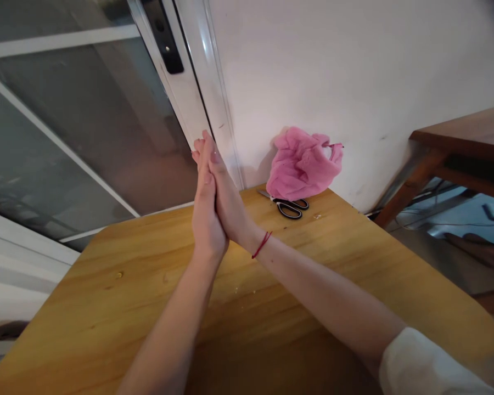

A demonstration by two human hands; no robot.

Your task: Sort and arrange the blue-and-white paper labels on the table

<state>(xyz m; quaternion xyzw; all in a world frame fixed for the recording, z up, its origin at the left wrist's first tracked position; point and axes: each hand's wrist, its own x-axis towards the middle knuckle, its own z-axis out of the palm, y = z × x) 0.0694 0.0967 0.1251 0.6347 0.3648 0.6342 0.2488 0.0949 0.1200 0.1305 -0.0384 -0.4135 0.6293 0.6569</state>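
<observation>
Above the wooden table (156,307), my left hand (208,211) and my right hand (230,203) are pressed together palm to palm. The fingers of both are stretched out and point up and away from me. Nothing shows between the palms, though their inner faces are hidden. A thin red string bracelet (262,245) circles my right wrist. To the right of the hands, a pair of scissors (288,208) with black handles lies on the table. Part of its blades is under a crumpled pink cloth (302,164), which leans against the wall.
Small crumbs and a yellowish bit (119,274) dot the tabletop. Behind the table on the left is a glazed door (86,120) with a white frame and a black handle plate (164,38). A white wall (354,66) backs the cloth. Another wooden table (465,129) stands at right.
</observation>
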